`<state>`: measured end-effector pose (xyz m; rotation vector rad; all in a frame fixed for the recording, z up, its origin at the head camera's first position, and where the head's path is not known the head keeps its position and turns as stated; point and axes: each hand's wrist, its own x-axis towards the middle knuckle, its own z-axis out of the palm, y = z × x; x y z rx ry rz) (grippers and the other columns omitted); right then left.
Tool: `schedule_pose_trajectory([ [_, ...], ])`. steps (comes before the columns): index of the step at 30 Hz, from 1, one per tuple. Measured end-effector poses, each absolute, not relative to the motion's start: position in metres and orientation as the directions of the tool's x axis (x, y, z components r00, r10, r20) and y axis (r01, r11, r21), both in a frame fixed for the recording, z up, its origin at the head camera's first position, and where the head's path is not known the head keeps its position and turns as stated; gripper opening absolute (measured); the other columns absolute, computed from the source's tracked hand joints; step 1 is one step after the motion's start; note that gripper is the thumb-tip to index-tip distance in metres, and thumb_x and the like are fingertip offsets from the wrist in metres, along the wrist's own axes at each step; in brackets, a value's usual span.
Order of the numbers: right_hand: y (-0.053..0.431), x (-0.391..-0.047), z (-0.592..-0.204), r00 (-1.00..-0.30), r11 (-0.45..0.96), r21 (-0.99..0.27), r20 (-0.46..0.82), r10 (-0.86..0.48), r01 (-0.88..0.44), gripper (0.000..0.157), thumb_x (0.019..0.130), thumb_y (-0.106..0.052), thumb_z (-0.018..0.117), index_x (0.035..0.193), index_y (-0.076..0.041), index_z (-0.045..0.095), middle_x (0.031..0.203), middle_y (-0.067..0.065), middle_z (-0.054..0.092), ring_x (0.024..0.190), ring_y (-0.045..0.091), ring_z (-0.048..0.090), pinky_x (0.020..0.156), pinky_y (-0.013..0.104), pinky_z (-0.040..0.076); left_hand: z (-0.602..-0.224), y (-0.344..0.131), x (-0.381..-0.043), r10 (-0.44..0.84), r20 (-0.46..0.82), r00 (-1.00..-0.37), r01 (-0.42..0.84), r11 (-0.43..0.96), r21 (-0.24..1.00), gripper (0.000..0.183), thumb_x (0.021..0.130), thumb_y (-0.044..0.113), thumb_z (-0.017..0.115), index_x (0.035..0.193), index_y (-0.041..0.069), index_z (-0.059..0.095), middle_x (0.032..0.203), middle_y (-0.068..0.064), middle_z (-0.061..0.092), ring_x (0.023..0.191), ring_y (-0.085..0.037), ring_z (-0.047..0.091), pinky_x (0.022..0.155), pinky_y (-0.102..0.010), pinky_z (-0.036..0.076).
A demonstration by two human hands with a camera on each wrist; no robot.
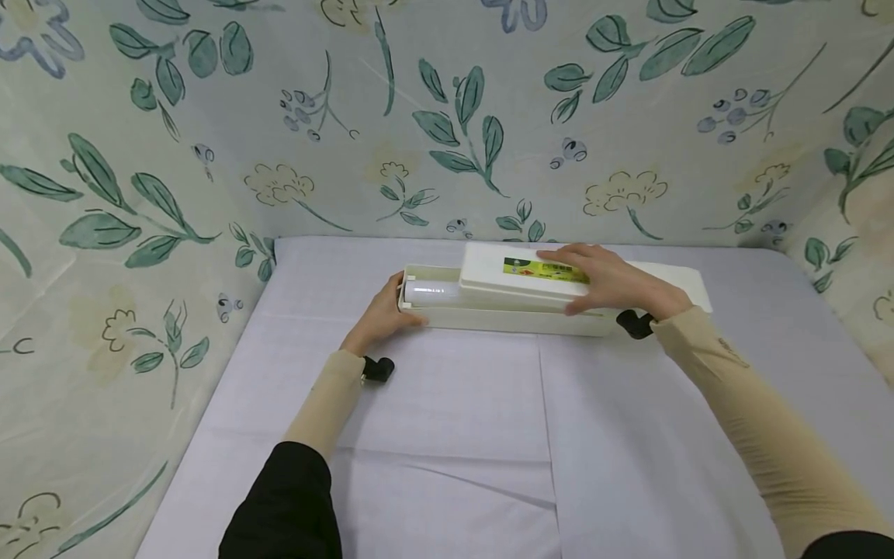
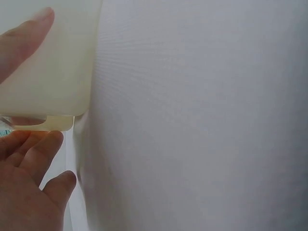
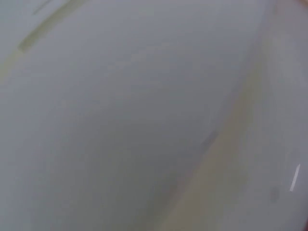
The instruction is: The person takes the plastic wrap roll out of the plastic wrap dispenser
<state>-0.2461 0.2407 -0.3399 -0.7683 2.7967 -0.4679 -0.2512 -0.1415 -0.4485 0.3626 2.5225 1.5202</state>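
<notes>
The left hand [image 1: 379, 320] grips the left end of a white box [image 1: 503, 321] on the far part of the surface [image 1: 447, 435]; the right hand [image 1: 615, 281] grasps its lid [image 1: 483, 270], set rightward, baring a pale roll [image 1: 431, 293] at left.

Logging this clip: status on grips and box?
Left grip holding box by left end. Right grip on lid, offset rightward. Cylinder inside partly exposed. No obstruction visible.

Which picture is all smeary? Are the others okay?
Right wrist view: smeary, out of focus, small white glint at lower right; left wrist view: clearer, tablecloth darkening toward the right edge; head view: sharpest, though the yellow-green label is too small to read.
</notes>
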Motion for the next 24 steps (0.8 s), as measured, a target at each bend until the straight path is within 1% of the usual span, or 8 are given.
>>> schedule_pose_trajectory([
  [10, 0.256, -0.242, -0.341, -0.863, 0.834, -0.353, -0.121, -0.491, -0.425, 0.094, 0.071, -0.025, 0.084, 0.150, -0.024, 0.033, 0.147, 0.016, 0.033, 0.125, 0.040, 0.034, 0.093, 0.064, 0.032, -0.448, -0.141, -0.250, 0.289, -0.023, -0.957, 0.116, 0.456, 0.882, 0.102, 0.072, 0.011, 0.084, 0.150, 0.003, 0.018, 0.146, -0.015, 0.036, 0.129, -0.030, 0.039, 0.107, -0.044, 0.031],
  [24, 0.271, -0.234, -0.338, -0.875, 0.848, -0.340, -0.122, -0.468, -0.406, 0.094, 0.072, -0.026, 0.083, 0.151, -0.022, 0.032, 0.146, 0.017, 0.032, 0.126, 0.041, 0.031, 0.093, 0.066, 0.030, -0.448, -0.141, -0.252, 0.287, -0.031, -0.957, 0.111, 0.467, 0.877, 0.101, 0.073, 0.011, 0.083, 0.150, 0.004, 0.018, 0.147, -0.015, 0.034, 0.131, -0.030, 0.037, 0.108, -0.043, 0.029],
])
